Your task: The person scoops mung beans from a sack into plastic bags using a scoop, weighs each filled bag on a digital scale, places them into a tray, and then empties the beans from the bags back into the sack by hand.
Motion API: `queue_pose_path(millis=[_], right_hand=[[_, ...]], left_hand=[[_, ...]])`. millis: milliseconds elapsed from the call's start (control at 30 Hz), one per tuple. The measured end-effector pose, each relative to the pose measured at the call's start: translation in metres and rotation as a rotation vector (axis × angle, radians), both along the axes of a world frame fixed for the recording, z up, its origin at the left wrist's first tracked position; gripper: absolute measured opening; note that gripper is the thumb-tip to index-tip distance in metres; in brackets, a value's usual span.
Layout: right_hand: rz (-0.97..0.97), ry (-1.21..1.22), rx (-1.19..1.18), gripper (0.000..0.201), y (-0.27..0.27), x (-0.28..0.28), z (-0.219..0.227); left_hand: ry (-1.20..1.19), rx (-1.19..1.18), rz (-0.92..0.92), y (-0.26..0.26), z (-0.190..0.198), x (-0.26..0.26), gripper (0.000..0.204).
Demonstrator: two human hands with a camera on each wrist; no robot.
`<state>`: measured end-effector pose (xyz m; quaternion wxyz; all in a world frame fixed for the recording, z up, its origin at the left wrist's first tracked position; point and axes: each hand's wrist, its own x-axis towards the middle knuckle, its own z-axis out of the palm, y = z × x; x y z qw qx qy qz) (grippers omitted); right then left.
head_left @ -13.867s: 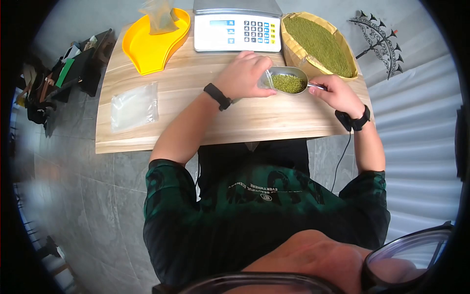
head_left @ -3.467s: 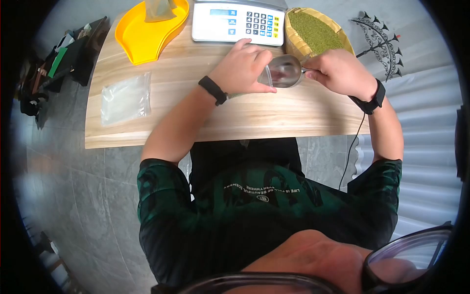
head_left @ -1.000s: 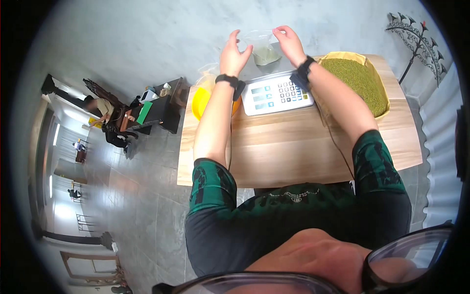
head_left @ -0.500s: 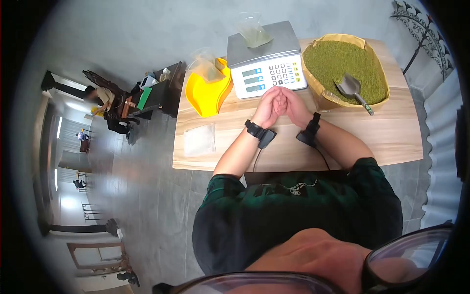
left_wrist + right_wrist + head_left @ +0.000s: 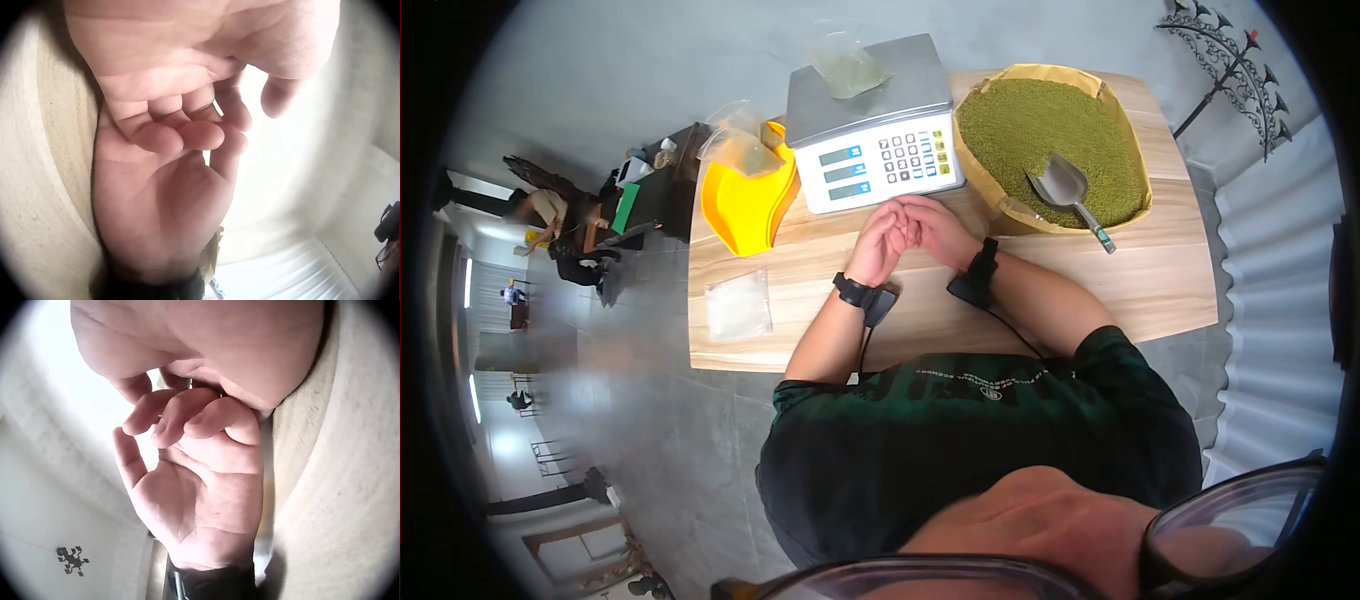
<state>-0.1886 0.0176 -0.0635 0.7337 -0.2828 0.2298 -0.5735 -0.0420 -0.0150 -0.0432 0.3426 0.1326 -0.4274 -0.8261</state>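
Note:
My left hand and right hand rest together on the table in front of the scale, with no object in either. In the left wrist view, the loosely curled fingers of the left hand lie against the right hand. The right wrist view shows the left palm facing up with relaxed fingers. On the scale's grey pan stands a clear plastic bag with greenish contents in its bottom. A metal scoop lies on the green beans in the open paper sack, its handle over the rim.
A yellow tray stands left of the scale, with another filled clear bag at its back. Flat empty plastic bags lie at the table's front left. A person sits far off at left.
Earlier the scoop emptied into a bag my left hand held. Both hands then set the bag on the scale, let go and came together on the table. Lately only the head view has shifted.

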Motion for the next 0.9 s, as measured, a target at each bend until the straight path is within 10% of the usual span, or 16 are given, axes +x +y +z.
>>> queue_pose_path(millis=[900], right_hand=[[0.108, 0.019, 0.0, 0.035, 0.005, -0.009, 0.017]], left_hand=[[-0.319, -0.001, 0.196, 0.005, 0.004, -0.019, 0.019]])
